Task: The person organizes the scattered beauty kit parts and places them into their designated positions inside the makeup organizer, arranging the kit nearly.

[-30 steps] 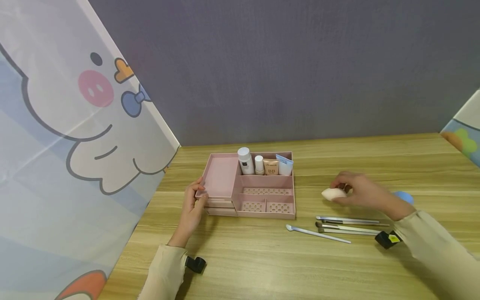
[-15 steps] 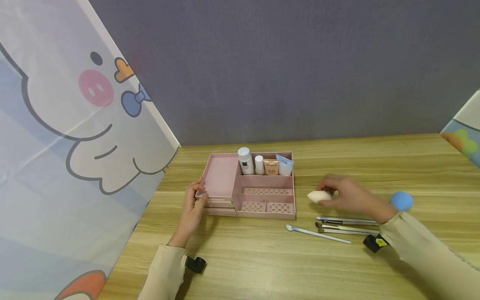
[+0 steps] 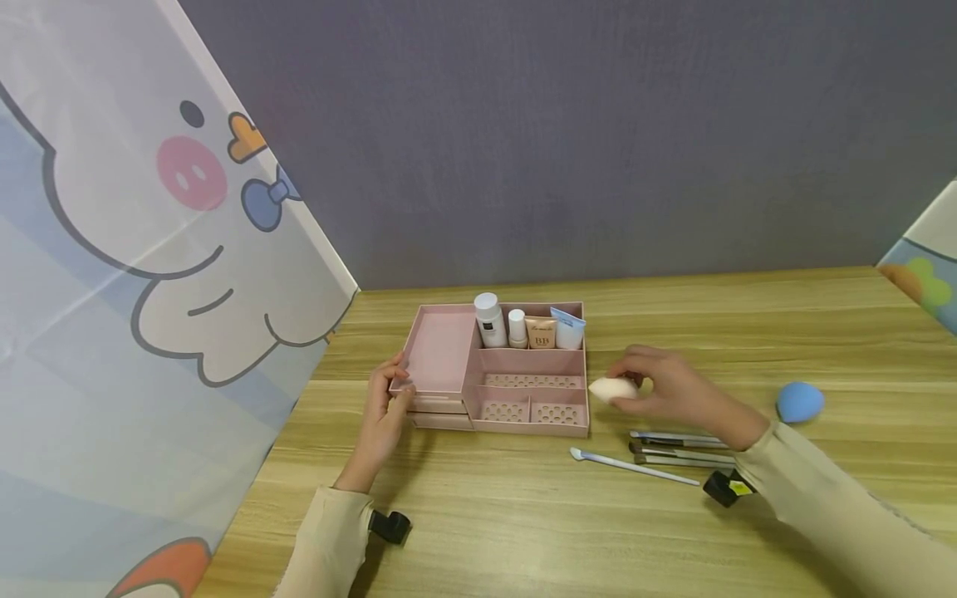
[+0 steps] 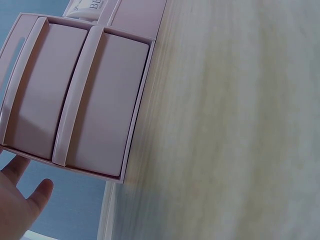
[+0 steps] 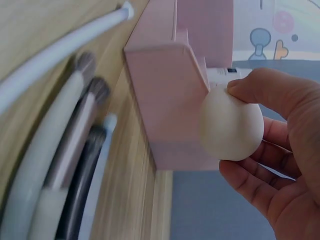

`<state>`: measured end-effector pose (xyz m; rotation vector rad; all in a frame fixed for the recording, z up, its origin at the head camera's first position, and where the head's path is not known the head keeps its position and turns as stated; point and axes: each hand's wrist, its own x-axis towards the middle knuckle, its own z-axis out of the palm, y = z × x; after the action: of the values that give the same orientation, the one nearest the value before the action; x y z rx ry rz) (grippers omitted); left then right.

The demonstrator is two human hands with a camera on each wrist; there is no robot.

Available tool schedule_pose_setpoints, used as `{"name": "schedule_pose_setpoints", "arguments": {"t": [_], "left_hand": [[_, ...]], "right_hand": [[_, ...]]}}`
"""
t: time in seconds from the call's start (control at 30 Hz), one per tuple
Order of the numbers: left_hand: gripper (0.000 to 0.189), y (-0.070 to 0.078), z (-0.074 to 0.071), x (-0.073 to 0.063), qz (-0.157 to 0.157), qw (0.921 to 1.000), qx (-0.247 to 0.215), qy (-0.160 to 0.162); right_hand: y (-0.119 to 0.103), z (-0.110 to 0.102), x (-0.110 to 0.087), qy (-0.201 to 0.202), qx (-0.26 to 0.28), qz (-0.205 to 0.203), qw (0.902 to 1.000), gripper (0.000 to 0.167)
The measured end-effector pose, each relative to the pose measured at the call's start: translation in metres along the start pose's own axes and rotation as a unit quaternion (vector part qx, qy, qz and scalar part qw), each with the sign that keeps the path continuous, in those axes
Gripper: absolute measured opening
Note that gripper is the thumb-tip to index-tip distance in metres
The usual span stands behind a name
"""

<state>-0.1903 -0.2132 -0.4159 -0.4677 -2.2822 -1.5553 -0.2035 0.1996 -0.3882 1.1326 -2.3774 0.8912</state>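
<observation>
My right hand [image 3: 673, 389] pinches a cream makeup sponge [image 3: 615, 389] between thumb and fingertips, just beside the right wall of the pink cosmetics organizer [image 3: 532, 429]. In the right wrist view the egg-shaped sponge [image 5: 231, 125] overlaps that pink wall. At the organizer's left front corner, my left hand [image 3: 384, 423] touches the side with relaxed fingers. Two drawers [image 4: 102, 105] show pushed in on the organizer's front in the left wrist view. A white bottle [image 3: 490, 322], a smaller white-capped bottle [image 3: 517, 330], a tan BB tube [image 3: 541, 333] and a blue-white tube [image 3: 569, 330] stand in its back compartment.
Several makeup brushes [image 3: 673, 455] lie in a bunch below my right hand, partly under the forearm. A single pale brush [image 3: 635, 467] lies nearer the organizer. Further right sits a blue sponge [image 3: 800, 402] on the wooden table [image 3: 508, 523]. A grey panel [image 3: 568, 149] rises behind.
My right hand has carried the cream sponge leftward to the organizer's right side, uncovering the blue sponge. The left hand has stayed in place.
</observation>
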Motion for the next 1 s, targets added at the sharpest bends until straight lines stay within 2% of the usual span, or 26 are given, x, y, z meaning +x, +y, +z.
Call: {"name": "schedule_pose_setpoints", "arguments": {"t": [0.43, 0.57, 0.8, 1.0], "left_hand": [[0.016, 0.001, 0.0, -0.001, -0.001, 1.0, -0.005, -0.001], [0.015, 0.002, 0.0, 0.0, -0.002, 1.0, -0.006, -0.002], [0.016, 0.001, 0.0, -0.001, -0.001, 1.0, -0.003, 0.002], [0.016, 0.001, 0.0, -0.001, -0.003, 1.0, -0.003, 0.001]], "right_hand": [[-0.01, 0.012, 0.017, 0.018, 0.011, -0.027, 0.9994, 0.029], [-0.014, 0.017, 0.022, 0.014, 0.017, -0.013, 0.9997, 0.029], [-0.024, 0.027, 0.031, -0.019, 0.041, 0.032, 0.9985, 0.025], [-0.03, 0.04, 0.041, -0.037, 0.073, 0.041, 0.9958, 0.023]]}}
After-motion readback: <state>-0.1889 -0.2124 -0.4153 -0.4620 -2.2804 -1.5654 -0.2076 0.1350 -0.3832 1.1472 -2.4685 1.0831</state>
